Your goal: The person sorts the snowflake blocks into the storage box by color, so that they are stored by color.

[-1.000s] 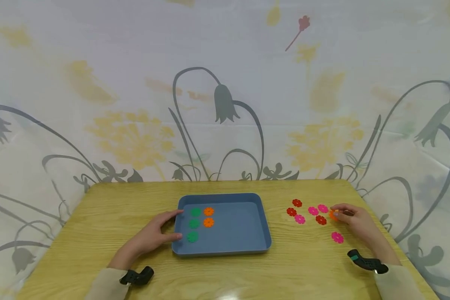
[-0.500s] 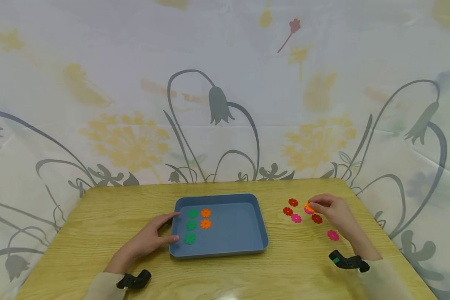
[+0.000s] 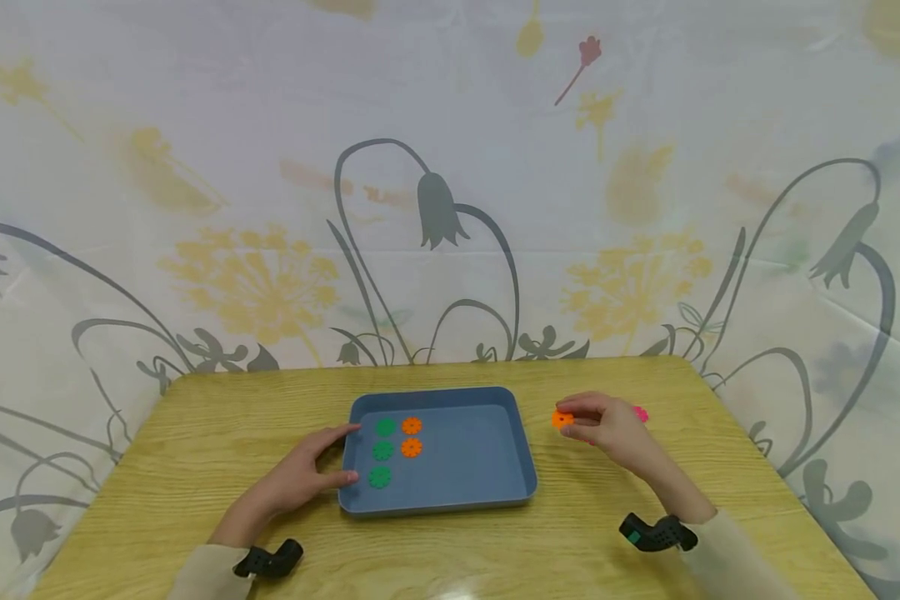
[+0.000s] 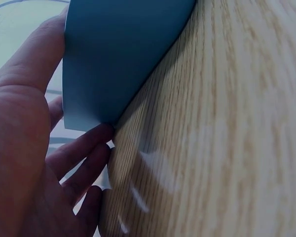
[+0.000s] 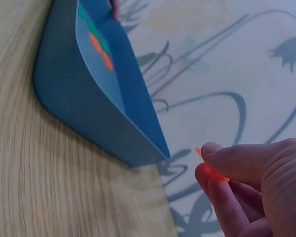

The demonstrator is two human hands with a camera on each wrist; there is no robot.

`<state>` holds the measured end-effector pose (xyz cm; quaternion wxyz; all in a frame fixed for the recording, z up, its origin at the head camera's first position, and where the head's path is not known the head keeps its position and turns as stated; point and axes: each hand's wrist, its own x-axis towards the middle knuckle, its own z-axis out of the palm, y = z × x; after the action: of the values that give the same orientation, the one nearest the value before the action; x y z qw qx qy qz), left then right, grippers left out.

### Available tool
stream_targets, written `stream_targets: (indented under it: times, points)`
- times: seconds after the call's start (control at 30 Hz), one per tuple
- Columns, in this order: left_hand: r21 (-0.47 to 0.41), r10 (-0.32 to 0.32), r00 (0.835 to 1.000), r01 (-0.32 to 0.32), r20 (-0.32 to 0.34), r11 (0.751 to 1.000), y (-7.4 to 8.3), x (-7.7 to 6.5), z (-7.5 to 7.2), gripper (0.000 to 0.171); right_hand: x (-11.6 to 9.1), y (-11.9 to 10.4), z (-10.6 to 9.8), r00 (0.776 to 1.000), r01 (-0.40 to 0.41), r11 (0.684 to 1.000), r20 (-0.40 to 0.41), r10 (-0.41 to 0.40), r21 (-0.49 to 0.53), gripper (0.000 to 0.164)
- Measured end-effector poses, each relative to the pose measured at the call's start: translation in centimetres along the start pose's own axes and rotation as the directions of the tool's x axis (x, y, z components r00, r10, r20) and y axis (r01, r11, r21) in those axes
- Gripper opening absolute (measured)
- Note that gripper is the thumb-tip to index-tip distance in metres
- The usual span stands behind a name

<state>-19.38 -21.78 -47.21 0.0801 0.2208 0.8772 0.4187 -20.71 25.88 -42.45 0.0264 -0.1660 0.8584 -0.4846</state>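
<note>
My right hand pinches an orange notched, flower-shaped disc between thumb and fingers, just right of the blue-grey tray. In the right wrist view the disc peeks out past the thumb tip. At the tray's left end my left hand holds the rim. Its thumb and index finger reach over the edge, while other fingers touch the outer wall. Inside the tray, green discs form a column on the left, with two orange discs beside them.
A pink disc shows behind the right hand on the wooden table. Most other loose discs there are hidden by that hand. A flower-printed cloth hangs behind the table.
My right hand has picked up the orange disc and moved it left over the loose red and pink discs towards the tray. The left hand keeps its place on the rim.
</note>
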Motion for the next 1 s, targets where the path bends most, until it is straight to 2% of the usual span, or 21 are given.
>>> stream_targets:
  times: [0.23, 0.47, 0.63, 0.8, 0.9, 1.0]
  points:
    - [0.005, 0.009, 1.000, -0.009, 0.003, 1.000, 0.0, 0.1, 0.2, 0.073, 1.3, -1.6, 2.2, 0.998, 0.043, 0.999, 0.037, -0.044, 0.027, 0.034]
    - [0.010, -0.003, 1.000, 0.003, -0.015, 1.000, 0.1, -0.1, 0.1, 0.071, 2.6, -2.6, 4.4, 0.989, 0.061, 0.994, 0.128, -0.072, 0.094, 0.026]
    - [0.000, 0.005, 1.000, -0.005, -0.009, 1.000, 0.2, -0.1, 0.1, 0.071, 3.4, -3.2, 5.6, 0.982, 0.138, 0.990, 0.132, -0.138, 0.007, 0.023]
    - [-0.002, 0.005, 1.000, -0.005, -0.006, 1.000, 0.1, 0.0, 0.1, 0.071, 4.4, -3.7, 6.8, 0.962, 0.228, 0.971, 0.170, -0.215, -0.065, 0.022]
    - [-0.007, 0.005, 1.000, -0.005, -0.005, 1.000, -0.1, 0.0, 0.1, 0.072, 5.1, -3.9, 7.7, 0.948, 0.250, 0.967, 0.217, -0.232, -0.059, 0.022]
    - [-0.009, 0.004, 1.000, -0.004, -0.006, 1.000, -0.2, 0.0, 0.1, 0.074, 5.7, -4.3, 8.5, 0.936, 0.238, 0.971, 0.272, -0.223, -0.022, 0.022]
